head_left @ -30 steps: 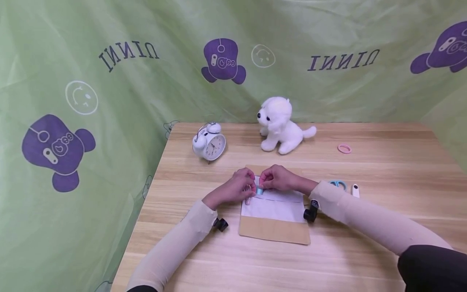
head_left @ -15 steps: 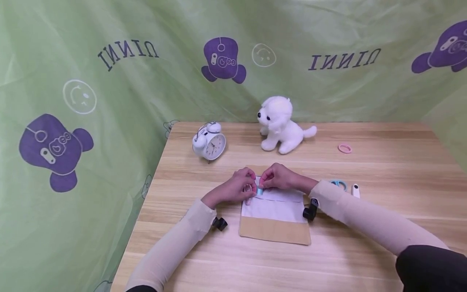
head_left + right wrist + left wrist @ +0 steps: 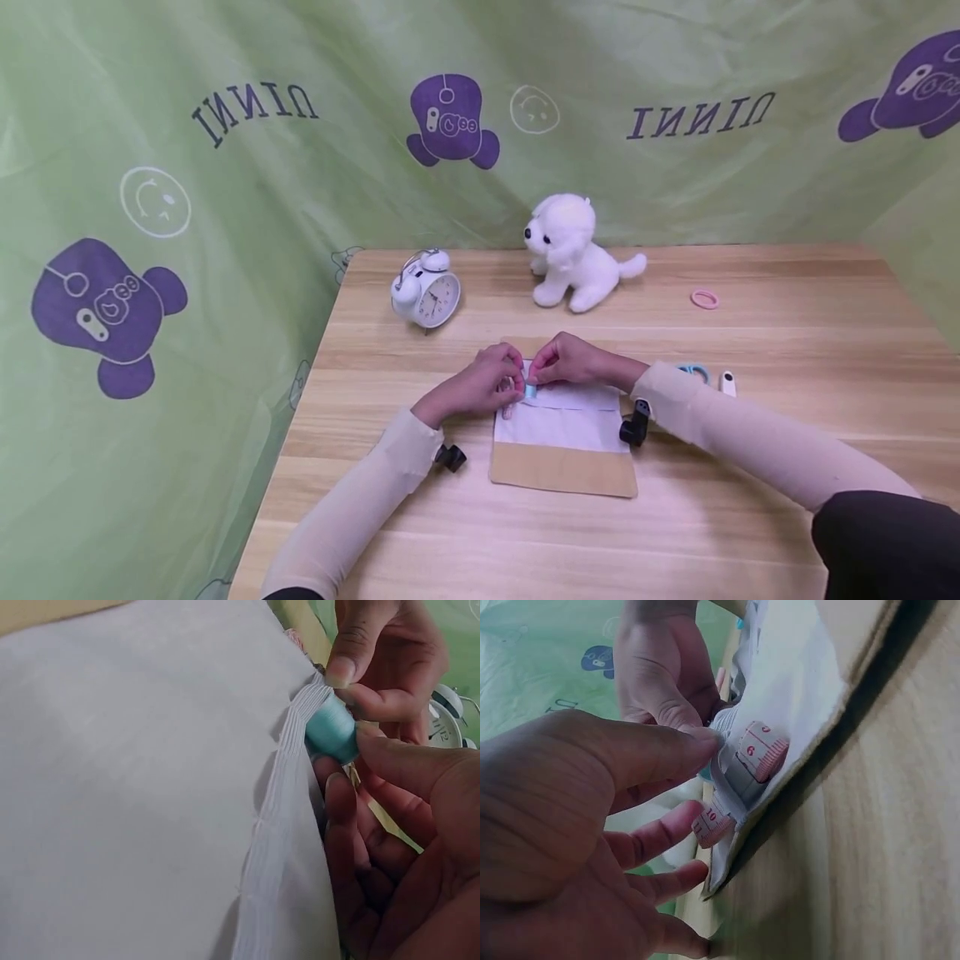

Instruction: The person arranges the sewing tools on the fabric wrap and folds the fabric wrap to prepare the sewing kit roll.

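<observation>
A tan fold-out case (image 3: 562, 471) with a white fabric lining lies open on the table. My left hand (image 3: 480, 385) pinches the white elastic band (image 3: 266, 840) at the case's left end, between thumb and forefinger. My right hand (image 3: 573, 362) grips a spool of turquoise thread (image 3: 331, 731) at the edge of that band. In the right wrist view, part of the spool's near side is tucked behind the band. A rolled tape measure (image 3: 761, 750) with red figures sits under the elastic beside my left fingers, its end sticking out past the band.
Beyond the case stand a white alarm clock (image 3: 427, 292) and a white plush dog (image 3: 573, 254). To the right lie a pink ring (image 3: 704, 299), blue-handled scissors (image 3: 696, 372), partly behind my right sleeve, and a small white tool (image 3: 727, 383). A green printed curtain (image 3: 300, 183) encloses the table.
The head view has shifted slightly. Both hands stay at the same spot on the case, with the spool and band between them; only slight finger movement shows.
</observation>
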